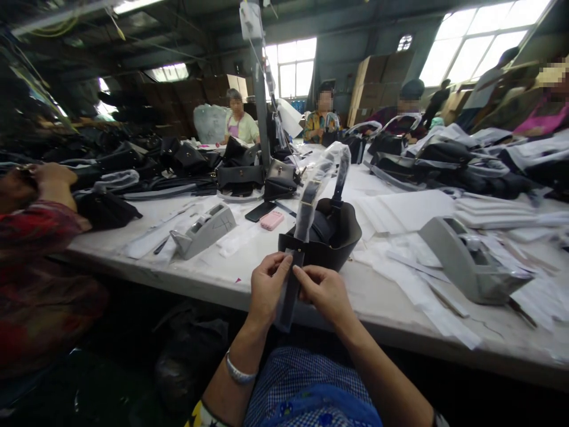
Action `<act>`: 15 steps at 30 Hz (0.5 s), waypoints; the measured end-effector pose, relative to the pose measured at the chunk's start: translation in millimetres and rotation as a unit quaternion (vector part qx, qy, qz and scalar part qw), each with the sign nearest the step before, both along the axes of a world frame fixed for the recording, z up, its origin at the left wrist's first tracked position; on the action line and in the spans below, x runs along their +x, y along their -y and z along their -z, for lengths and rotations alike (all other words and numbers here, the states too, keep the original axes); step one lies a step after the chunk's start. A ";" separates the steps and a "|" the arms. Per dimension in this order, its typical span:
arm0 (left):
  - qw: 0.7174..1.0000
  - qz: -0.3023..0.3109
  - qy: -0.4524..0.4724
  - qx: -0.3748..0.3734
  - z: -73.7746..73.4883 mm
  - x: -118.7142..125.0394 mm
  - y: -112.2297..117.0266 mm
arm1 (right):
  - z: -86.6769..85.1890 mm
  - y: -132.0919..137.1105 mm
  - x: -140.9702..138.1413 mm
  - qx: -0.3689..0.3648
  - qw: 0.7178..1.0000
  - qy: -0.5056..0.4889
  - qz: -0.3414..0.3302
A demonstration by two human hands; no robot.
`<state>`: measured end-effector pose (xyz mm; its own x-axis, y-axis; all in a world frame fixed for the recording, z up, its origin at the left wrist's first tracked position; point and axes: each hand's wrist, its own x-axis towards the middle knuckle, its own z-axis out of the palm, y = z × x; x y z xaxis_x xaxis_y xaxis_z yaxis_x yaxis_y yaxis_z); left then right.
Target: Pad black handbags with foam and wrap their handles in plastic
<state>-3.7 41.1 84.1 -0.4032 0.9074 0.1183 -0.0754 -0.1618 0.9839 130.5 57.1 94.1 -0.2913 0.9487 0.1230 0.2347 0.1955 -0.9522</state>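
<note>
A black handbag [344, 243] stands open on the table's front edge before me. Its handle [306, 207] arches up, wrapped in clear plastic. From the bag's near side a dark strap [290, 293] hangs toward my lap, with clear film along it. My left hand [268, 284] pinches the strap's left edge between thumb and fingers. On the other edge, my right hand [323, 290] pinches the same strap just below the bag's rim. Both thumbs lie close together on top, and the fingertips behind the strap are hidden.
Grey tape dispensers stand left [204, 231] and right [471, 261] of the bag. A pink case [272, 220] and a black phone [260, 211] lie behind it. White sheets [404, 207] and heaps of black bags [444, 157] spread beyond. A co-worker's arm [53, 190] is at left; other people sit opposite.
</note>
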 end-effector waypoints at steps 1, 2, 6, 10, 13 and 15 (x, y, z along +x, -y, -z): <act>1.000 -0.004 -0.002 -0.001 0.4 0.5 2.7 | -0.4 -1.3 -0.9 -0.006 1.000 -0.005 0.002; 1.000 -0.007 -0.005 -0.004 1.4 1.2 6.5 | -0.4 -2.1 -1.7 -0.012 1.000 -0.013 0.004; 1.000 -0.008 -0.012 -0.021 12.6 6.6 25.8 | 1.7 -1.8 -4.1 -0.034 0.998 -0.044 0.009; 0.999 -0.035 -0.023 -0.019 26.5 12.4 35.3 | 3.2 -1.6 -5.2 -0.005 0.999 -0.027 0.027; 0.996 -0.070 -0.050 0.005 29.2 13.2 36.3 | 3.3 -2.8 -6.1 0.010 0.999 -0.018 0.034; 0.992 -0.083 -0.092 0.038 27.2 11.8 38.1 | 3.2 -3.9 -6.6 -0.006 0.999 -0.026 0.029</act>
<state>8.2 2.9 56.9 -0.5119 0.8160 0.2684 0.1375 -0.2306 0.9633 123.9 61.0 91.0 -0.2299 0.9651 0.1256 0.1949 0.1721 -0.9656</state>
